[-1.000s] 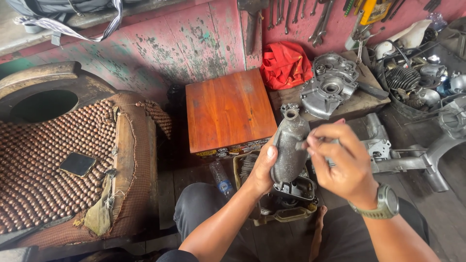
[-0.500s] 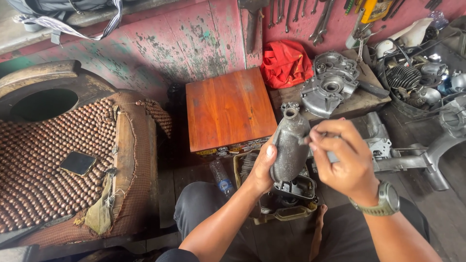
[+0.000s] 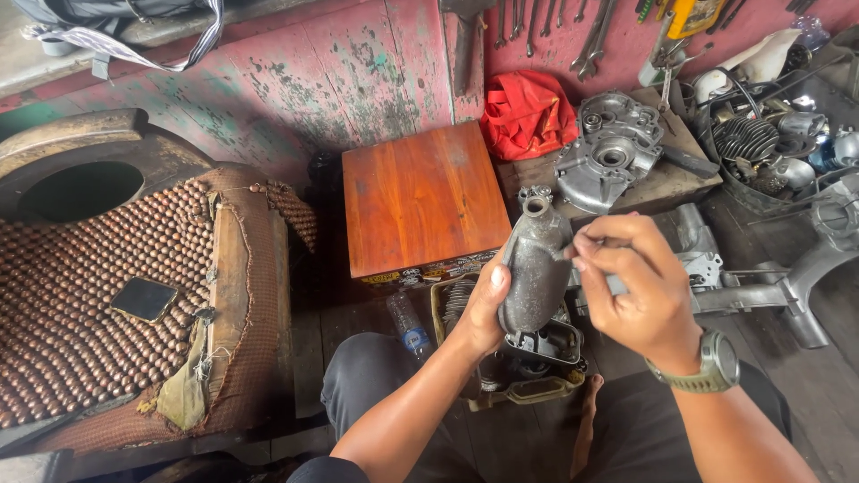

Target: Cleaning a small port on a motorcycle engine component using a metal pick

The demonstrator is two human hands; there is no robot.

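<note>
Over a cluttered workshop floor [image 3: 805, 394], left hand [image 3: 483, 309] grips grey casing [image 3: 534, 268]; right hand [image 3: 640, 286] pinches closed.

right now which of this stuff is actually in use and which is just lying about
In use:
- grey metal casing, held upright by left hand
- right hand, pinched fingers at the casing's side

Lying about:
- wooden box
- red cloth
- engine cover
- plastic bottle
- beaded seat

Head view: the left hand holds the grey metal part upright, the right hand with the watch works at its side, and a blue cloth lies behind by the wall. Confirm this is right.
One thing is wrong: the cloth by the wall is red, not blue, as the head view shows. The rest stands: the left hand holds the grey metal part upright, and the right hand, wearing the watch, works at its side.
</note>
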